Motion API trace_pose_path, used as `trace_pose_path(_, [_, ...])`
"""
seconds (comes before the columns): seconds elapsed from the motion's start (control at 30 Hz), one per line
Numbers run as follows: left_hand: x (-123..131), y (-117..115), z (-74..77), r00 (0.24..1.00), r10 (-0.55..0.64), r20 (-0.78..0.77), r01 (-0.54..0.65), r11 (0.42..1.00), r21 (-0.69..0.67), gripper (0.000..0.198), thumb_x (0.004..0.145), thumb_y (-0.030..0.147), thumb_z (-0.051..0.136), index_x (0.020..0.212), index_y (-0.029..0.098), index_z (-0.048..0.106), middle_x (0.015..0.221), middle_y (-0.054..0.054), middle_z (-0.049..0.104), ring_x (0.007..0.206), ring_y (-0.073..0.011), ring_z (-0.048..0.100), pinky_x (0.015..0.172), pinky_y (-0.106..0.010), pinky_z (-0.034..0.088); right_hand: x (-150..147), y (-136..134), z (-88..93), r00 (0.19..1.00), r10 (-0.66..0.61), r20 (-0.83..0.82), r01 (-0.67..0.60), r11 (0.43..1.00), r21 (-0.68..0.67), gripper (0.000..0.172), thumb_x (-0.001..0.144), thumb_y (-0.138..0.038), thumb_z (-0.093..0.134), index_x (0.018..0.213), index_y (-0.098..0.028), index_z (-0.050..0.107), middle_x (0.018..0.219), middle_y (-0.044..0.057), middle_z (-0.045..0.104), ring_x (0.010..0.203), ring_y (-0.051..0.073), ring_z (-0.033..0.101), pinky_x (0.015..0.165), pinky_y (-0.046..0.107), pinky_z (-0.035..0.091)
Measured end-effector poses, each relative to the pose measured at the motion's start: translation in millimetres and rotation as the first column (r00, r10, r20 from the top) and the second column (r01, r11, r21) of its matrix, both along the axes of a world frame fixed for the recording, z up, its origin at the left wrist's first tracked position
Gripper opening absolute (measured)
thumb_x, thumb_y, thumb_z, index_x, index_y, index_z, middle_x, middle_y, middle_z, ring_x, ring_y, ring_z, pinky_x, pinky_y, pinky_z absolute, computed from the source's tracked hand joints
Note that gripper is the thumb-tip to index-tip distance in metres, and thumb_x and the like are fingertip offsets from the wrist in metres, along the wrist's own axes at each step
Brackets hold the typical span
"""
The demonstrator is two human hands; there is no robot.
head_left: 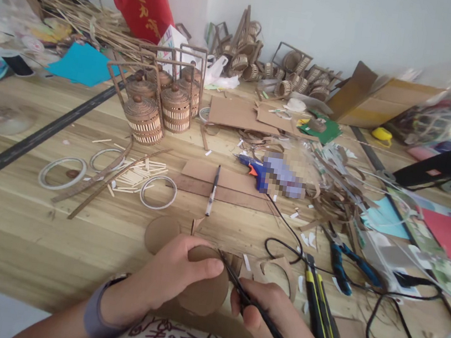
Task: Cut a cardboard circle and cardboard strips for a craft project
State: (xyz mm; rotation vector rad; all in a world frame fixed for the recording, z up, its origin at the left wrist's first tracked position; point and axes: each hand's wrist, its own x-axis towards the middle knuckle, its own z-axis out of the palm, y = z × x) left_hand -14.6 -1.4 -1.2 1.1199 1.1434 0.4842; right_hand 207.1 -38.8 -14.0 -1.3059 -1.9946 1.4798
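My left hand pinches a round cardboard disc between thumb and fingers, just above the table's near edge. In my right hand is a pair of black scissors. Their blades point up and left and lie at the disc's upper right edge; whether they touch it I cannot tell. Another cardboard disc lies flat on the table beyond my left hand. To the right of the scissors rests a cardboard offcut with a curved cutout. A pen lies farther off.
Yellow-black utility knives and blue-handled pliers lie at the right. A blue glue gun trails a black cord. Tape rings, short wooden sticks and lidded miniature baskets stand or lie left. A cardboard box sits behind.
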Motion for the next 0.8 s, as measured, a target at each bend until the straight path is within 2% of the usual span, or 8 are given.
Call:
trace_pose_path(0.2, [-1.1,-0.8,1.2,0.999,-0.002,-0.032,0.001,1.000,-0.027,0.035,0.078,0.048,0.069,0.097,0.020,0.078,0.101,-0.003,0.079,0.101,-0.0275,0.068,0.082,-0.032,0.053,-0.7,-0.4,-1.8,1.000,-0.016,0.007,0.017,0.999,-0.030,0.080,0.079,-0.095,0.024,0.070,-0.020,0.052,0.062,-0.002,0.046,0.058,0.013,0.044,0.051,0.025,0.032])
trace_pose_path(0.37, [-1.7,-0.9,-0.3,0.999,0.007,-0.036,-0.007,1.000,-0.005,0.036,0.077,0.048,0.071,0.099,0.020,0.078,0.104,-0.004,0.080,0.104,-0.0292,0.069,0.087,-0.034,0.053,-0.1,-1.0,-5.0,0.999,-0.006,0.042,0.007,1.000,-0.030,0.075,0.082,-0.093,0.030,0.070,-0.021,0.050,0.062,-0.002,0.045,0.058,0.013,0.044,0.051,0.025,0.031])
trace_pose_path(0.53, [-1.8,0.2,1.4,0.999,-0.025,0.034,0.025,0.999,0.024,0.034,0.079,0.045,0.070,0.102,0.022,0.078,0.110,-0.002,0.080,0.110,-0.0279,0.068,0.093,-0.034,0.051,0.3,-1.7,-3.5,0.998,-0.011,0.055,0.012,1.000,-0.026,0.078,0.079,-0.096,0.025,0.068,-0.021,0.047,0.063,-0.002,0.043,0.060,0.013,0.041,0.051,0.026,0.030])
trace_pose_path(0.7, [-2.5,-0.5,3.0,0.999,-0.027,-0.021,0.027,0.999,0.018,0.036,0.078,0.048,0.070,0.099,0.021,0.077,0.107,-0.003,0.079,0.107,-0.0281,0.067,0.089,-0.033,0.051,0.9,-1.8,0.2,1.000,0.000,0.004,0.001,0.998,-0.061,0.076,0.079,-0.095,0.030,0.069,-0.021,0.047,0.061,-0.003,0.041,0.057,0.012,0.038,0.049,0.025,0.027])
trace_pose_path(0.8, [-3.9,-0.3,2.8,0.997,-0.030,-0.066,0.033,0.999,0.036,0.036,0.076,0.051,0.070,0.095,0.020,0.076,0.102,-0.004,0.078,0.103,-0.0276,0.067,0.085,-0.033,0.051,1.1,-0.4,2.5,1.000,0.001,-0.028,-0.003,0.997,-0.075,0.076,0.081,-0.093,0.035,0.069,-0.020,0.053,0.059,-0.003,0.046,0.055,0.012,0.041,0.049,0.024,0.031])
